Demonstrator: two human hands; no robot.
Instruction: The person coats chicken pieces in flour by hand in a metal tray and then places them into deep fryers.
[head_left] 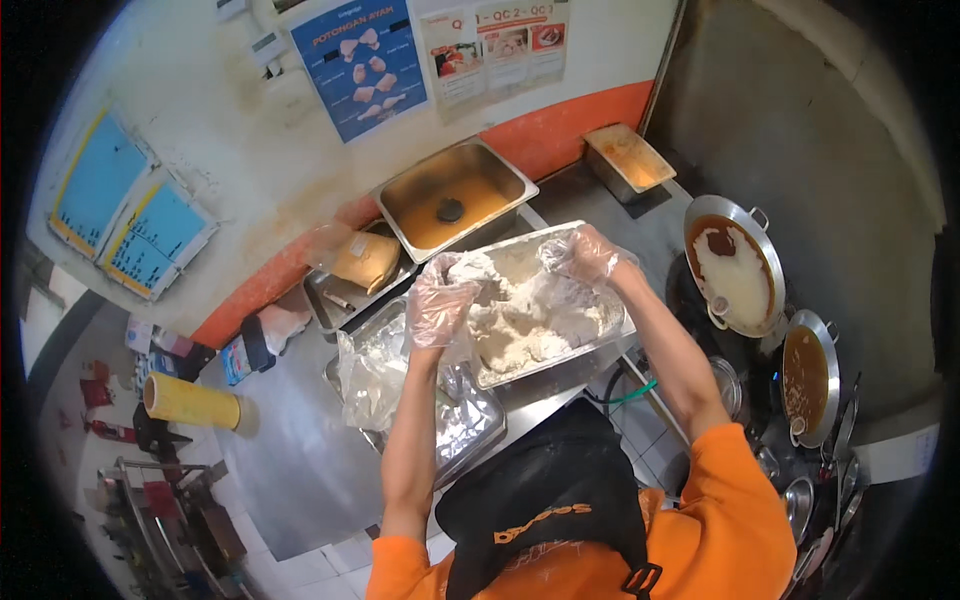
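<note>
A rectangular metal tray (560, 359) of white flour sits in front of me, with floury lumps heaped in it. Both hands wear clear plastic gloves. At the tray's left side, my left hand (443, 305) has its fingers curled against a flour-coated lump (474, 267), whose kind I cannot make out. My right hand (582, 256) is over the far right part of the tray, fingers bent inward and dusted with flour; what they hold is hidden. Left of the tray, a clear plastic bag (366, 378) lies over a shiny foil-like tray (468, 412), close to my left wrist.
Behind the flour stands a deep steel pan (418, 190) of orange-brown liquid with a dark round object. A smaller pan (606, 168) is at the back right. Two woks (767, 243) of brown liquid stand to the right, one foamy. A yellow cylinder (190, 402) is at left.
</note>
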